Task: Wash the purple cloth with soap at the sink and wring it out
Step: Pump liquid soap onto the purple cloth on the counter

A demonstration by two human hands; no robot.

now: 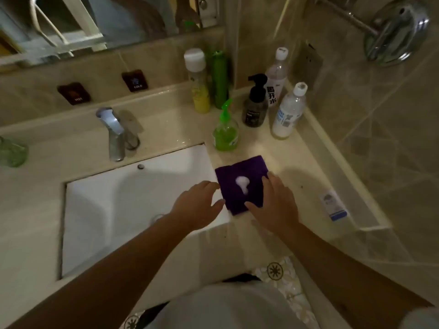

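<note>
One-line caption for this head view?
Both hands, left hand and right hand, reach the folded purple cloth, topped with white foam, beside the sink.

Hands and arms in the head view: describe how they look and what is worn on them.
Both forearms are bare from the bottom of the picture to the wrists, with no sleeves visible. The left hand and the right hand wear no gloves, and no rings, watch or bracelets are visible. No markings can be made out in the dim light.

The room is dim and yellowish. The brightest patch falls on the white sink basin (pixel 133 198), with glare on the chrome faucet (pixel 114 131). Soft shadows trail the forearms. Edges bow outward, and everything looks slightly soft.
</note>
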